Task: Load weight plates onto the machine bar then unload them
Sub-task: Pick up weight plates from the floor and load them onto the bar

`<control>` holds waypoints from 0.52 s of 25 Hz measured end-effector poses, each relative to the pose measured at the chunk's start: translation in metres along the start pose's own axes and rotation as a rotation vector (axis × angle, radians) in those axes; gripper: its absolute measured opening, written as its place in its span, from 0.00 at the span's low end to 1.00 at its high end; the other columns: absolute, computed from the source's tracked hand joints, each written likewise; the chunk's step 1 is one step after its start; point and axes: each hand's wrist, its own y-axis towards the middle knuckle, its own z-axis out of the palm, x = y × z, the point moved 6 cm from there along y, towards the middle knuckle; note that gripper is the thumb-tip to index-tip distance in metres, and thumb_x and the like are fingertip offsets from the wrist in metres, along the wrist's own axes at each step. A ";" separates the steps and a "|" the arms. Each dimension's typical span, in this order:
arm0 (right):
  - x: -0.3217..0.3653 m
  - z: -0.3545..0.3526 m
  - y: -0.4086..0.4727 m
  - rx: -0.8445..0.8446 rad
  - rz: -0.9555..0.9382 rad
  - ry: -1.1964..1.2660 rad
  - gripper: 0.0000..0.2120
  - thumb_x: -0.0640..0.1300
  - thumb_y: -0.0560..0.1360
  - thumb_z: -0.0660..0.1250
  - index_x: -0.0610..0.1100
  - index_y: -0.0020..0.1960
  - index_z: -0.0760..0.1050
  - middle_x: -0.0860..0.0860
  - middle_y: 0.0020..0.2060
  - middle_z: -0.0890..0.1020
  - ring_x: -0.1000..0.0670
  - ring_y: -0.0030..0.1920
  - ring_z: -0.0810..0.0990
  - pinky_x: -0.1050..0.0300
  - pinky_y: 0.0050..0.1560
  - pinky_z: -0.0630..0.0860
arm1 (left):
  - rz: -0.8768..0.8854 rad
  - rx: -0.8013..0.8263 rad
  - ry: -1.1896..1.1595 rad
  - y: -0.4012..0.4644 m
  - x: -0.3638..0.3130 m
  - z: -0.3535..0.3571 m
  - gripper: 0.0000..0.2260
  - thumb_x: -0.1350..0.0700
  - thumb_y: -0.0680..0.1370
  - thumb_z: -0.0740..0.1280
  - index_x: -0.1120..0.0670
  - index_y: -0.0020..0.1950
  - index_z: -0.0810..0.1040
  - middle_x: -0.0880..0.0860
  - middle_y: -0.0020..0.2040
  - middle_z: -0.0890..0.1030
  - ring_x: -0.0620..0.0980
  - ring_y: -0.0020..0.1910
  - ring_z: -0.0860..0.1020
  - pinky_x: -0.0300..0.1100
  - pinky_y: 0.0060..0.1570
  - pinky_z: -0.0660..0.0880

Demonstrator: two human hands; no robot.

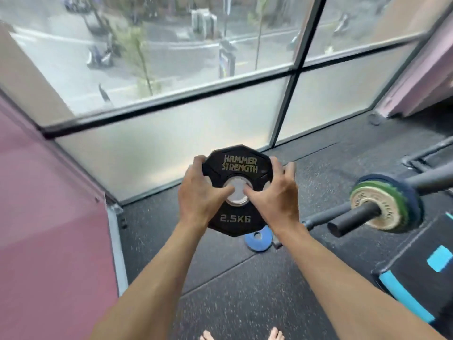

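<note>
- Two bare hands hold up a black many-sided rubber weight plate [237, 190] with a shiny metal ring in its middle; it is in the air, above the floor.
- The plate says "HAMMER STRENGTH" at the top and "2.5KG" at the bottom (the letters are gold and grey).
- The left hand [199, 195] grips the plate's left side. Its fingers curl over the top left edge and its thumb reaches to the metal ring.
- The right hand [274, 195] grips the plate's right side. Its thumb pushes toward the ring and its fingers spread wide round the right edge.
- Right of the plate is a dark metal machine bar [353, 219] with a round stack of cream, green and blue weight plates [387, 204] on it. The held plate and the bar are apart.
- Just below the plate, a small round blue weight plate [259, 239] lies flat on the dark speckled rubber floor [245, 290].
- Behind the plate is a big window with dark frames [171, 106].
- Left of the plate is a pink wall [49, 217].
- Far below the plate, bare toes [275, 334] peek in.
</note>
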 end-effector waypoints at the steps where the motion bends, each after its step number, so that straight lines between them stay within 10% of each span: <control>1: 0.016 -0.029 0.011 -0.076 -0.025 0.033 0.36 0.51 0.63 0.80 0.41 0.67 0.72 0.44 0.51 0.72 0.40 0.45 0.79 0.49 0.46 0.78 | 0.081 -0.026 -0.030 0.005 -0.032 -0.016 0.32 0.46 0.61 0.76 0.50 0.63 0.72 0.49 0.51 0.81 0.52 0.48 0.79 0.46 0.48 0.76; 13: 0.106 -0.353 0.010 -0.722 -0.187 0.187 0.41 0.52 0.69 0.77 0.48 0.78 0.64 0.48 0.55 0.76 0.57 0.55 0.75 0.74 0.56 0.68 | 0.705 -0.174 -0.418 -0.043 -0.353 -0.118 0.30 0.34 0.67 0.74 0.44 0.65 0.76 0.42 0.54 0.83 0.42 0.52 0.80 0.47 0.58 0.76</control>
